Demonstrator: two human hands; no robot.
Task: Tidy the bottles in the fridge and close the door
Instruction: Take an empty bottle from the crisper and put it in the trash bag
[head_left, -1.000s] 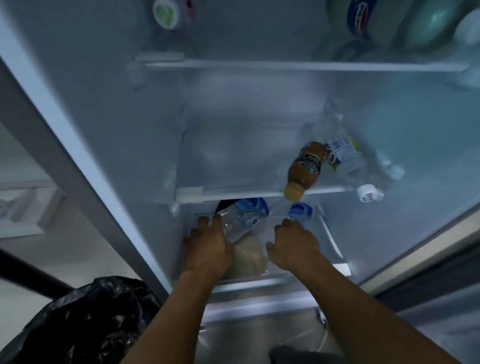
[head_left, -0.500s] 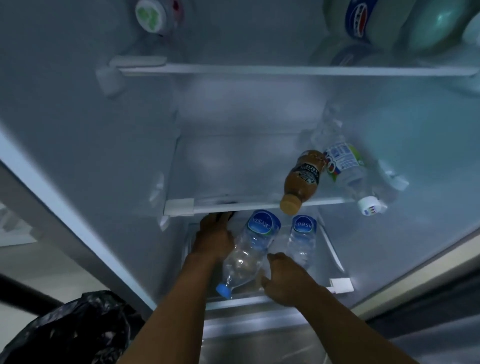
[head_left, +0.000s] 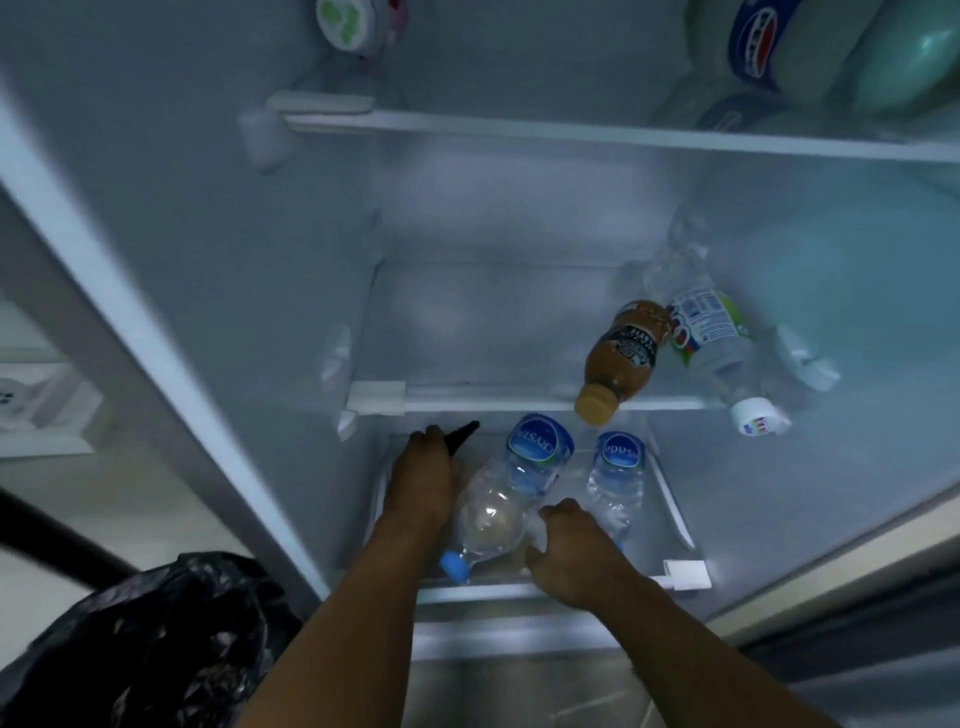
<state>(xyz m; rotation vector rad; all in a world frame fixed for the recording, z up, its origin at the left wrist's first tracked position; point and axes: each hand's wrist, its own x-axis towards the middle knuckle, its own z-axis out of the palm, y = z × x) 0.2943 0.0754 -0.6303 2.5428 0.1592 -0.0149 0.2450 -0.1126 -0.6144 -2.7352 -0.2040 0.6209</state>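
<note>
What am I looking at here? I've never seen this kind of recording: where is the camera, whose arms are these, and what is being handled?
There is no machine: a person wears a camera on the head, looking down into an open fridge. Both bare arms reach into the bottom compartment. The left hand grips something dark; what it is I cannot tell. The right hand rests by a large water bottle lying with its blue cap forward; whether it grips it is unclear. A smaller water bottle lies beside. On the shelf above lie a brown bottle and a clear bottle.
</note>
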